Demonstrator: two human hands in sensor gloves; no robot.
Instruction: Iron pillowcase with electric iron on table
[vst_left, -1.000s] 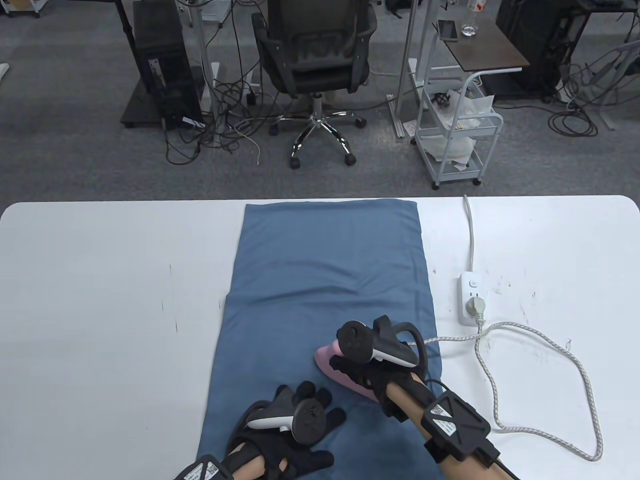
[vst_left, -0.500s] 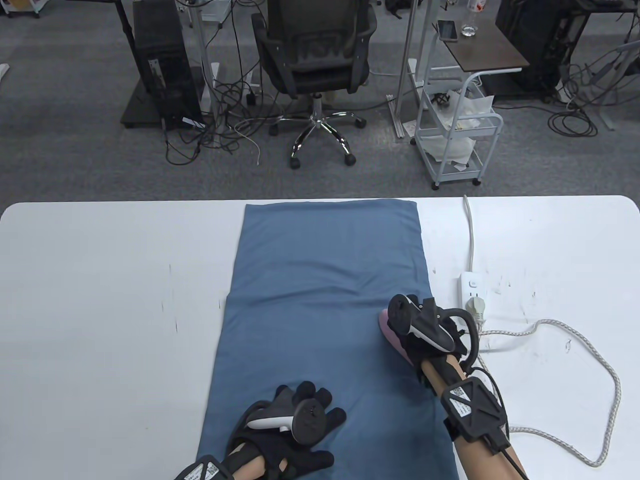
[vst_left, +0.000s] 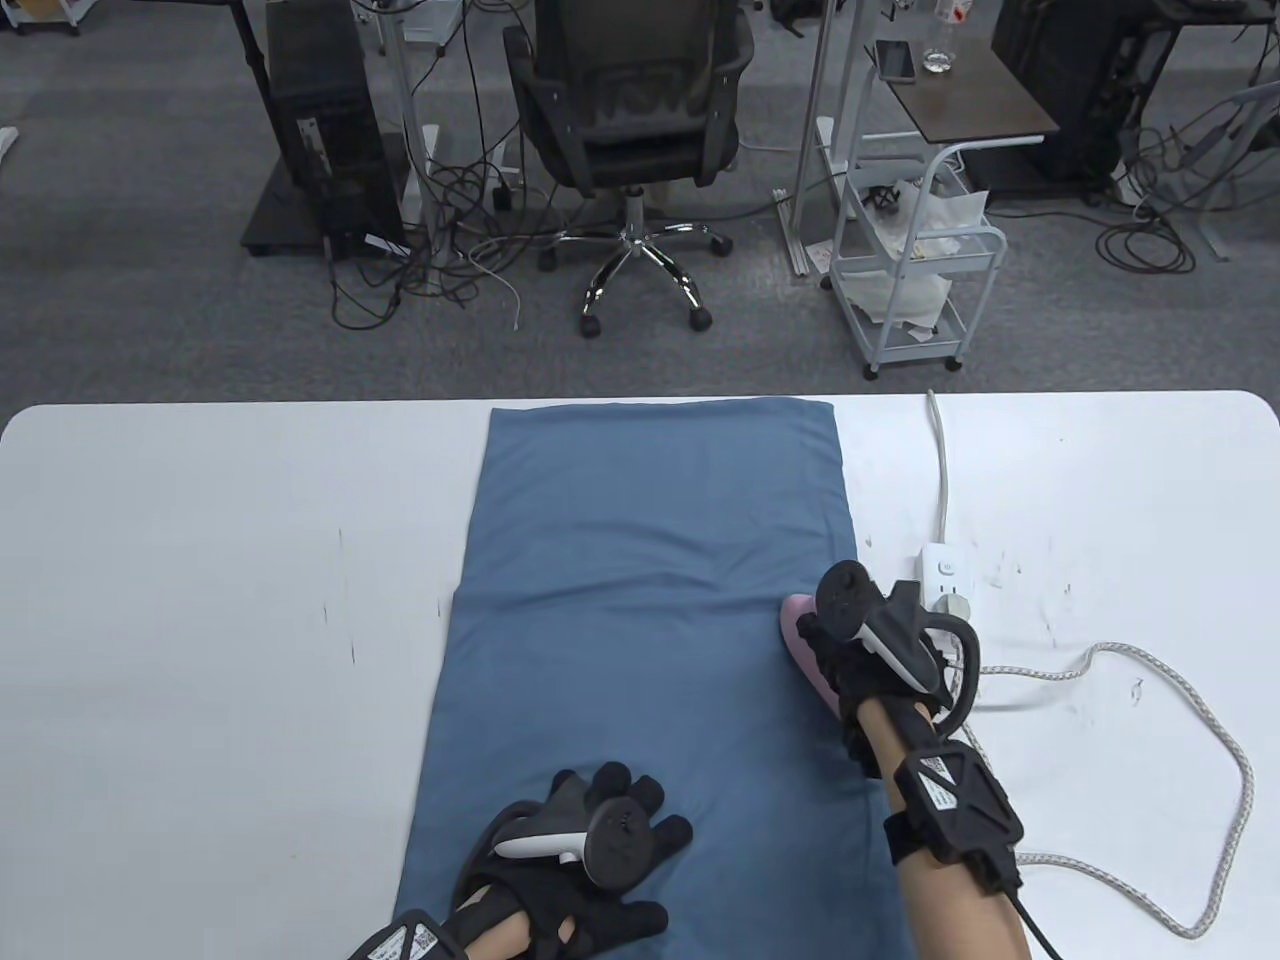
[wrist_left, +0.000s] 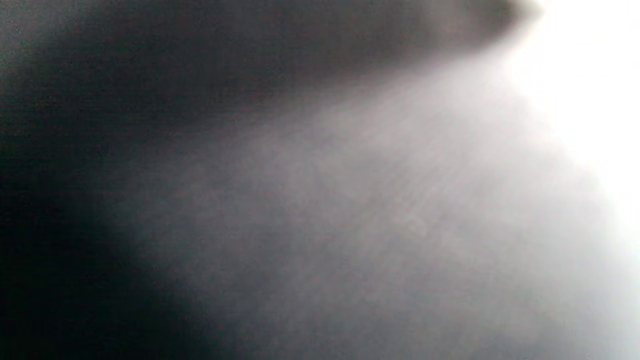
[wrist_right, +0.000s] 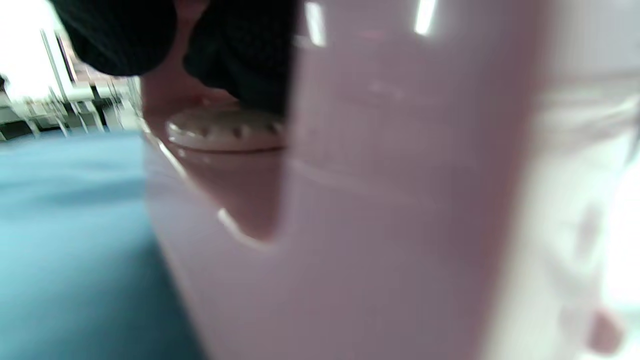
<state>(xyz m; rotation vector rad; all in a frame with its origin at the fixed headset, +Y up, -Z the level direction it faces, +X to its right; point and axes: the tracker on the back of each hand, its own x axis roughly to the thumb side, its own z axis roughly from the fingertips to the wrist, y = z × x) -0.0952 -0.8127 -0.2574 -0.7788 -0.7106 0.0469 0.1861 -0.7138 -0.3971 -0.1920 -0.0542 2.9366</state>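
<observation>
A blue pillowcase (vst_left: 640, 600) lies flat along the middle of the white table (vst_left: 200, 600). My right hand (vst_left: 850, 660) grips the handle of a pink electric iron (vst_left: 800, 630) that rests on the pillowcase's right edge. The iron fills the right wrist view (wrist_right: 380, 200), with my fingers (wrist_right: 235, 55) wrapped over its handle and blue cloth (wrist_right: 70, 225) beside it. My left hand (vst_left: 600, 840) rests flat, fingers spread, on the near end of the pillowcase. The left wrist view is a grey blur.
A white power strip (vst_left: 942, 590) lies right of the pillowcase with the iron's plug in it. The braided cord (vst_left: 1200, 720) loops over the table's right side. An office chair (vst_left: 630, 120) and a white cart (vst_left: 915, 270) stand beyond the far edge.
My right hand has slid the iron from the near middle of the pillowcase to its right edge and farther away. The cord loop has shifted right. My left hand has not moved.
</observation>
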